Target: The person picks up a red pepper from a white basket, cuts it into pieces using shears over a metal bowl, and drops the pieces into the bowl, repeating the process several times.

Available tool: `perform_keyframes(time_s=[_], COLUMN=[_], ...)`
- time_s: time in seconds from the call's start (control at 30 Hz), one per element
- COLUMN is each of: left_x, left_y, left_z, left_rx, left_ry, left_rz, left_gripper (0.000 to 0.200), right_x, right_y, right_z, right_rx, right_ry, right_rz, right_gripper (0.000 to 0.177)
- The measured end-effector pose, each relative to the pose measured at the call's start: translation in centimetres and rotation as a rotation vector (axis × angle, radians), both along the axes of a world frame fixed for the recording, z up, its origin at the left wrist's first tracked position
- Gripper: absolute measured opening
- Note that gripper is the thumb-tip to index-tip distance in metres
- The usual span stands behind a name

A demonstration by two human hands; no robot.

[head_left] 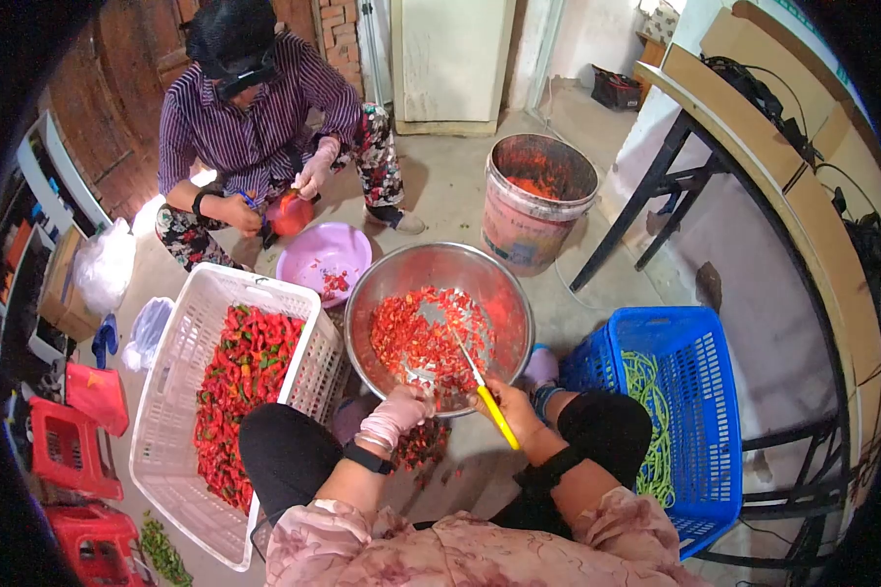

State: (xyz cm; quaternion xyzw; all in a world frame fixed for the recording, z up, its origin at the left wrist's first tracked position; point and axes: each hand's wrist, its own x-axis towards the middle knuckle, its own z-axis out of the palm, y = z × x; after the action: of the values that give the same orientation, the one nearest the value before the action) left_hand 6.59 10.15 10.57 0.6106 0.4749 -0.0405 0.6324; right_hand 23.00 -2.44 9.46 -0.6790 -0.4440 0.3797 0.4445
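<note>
At the near rim of the steel bowl point(504, 298), the gloved left hand point(401, 407) has bent fingers; I cannot tell what they pinch. Beside it, the right hand point(522, 405) is closed around the handle of the yellow-handled knife point(498, 418), its blade pointing over the bowl. This should be light and stiff, safe only by the handle. Farther inside lie red pepper pieces point(398, 331), probably soft and slippery, better scooped with 2 hands.
</note>
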Motion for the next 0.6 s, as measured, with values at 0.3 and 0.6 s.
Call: perform_keyframes(time_s=[0.3,0.6], left_x=[-0.1,0.3], left_y=[0.1,0.1], left_z=[-3.6,-1.9], left_rx=[-0.057,-0.417], left_ry=[0.008,-0.62], left_rz=[0.099,0.369], left_gripper=[0.021,0.016], right_x=[0.3,0.2], right_y=[-0.1,-0.3], right_z=[0.2,0.5], right_rx=[0.044,-0.071], right_ry=[0.124,0.07], right_rz=[0.045,0.263], right_gripper=[0.031,0.032])
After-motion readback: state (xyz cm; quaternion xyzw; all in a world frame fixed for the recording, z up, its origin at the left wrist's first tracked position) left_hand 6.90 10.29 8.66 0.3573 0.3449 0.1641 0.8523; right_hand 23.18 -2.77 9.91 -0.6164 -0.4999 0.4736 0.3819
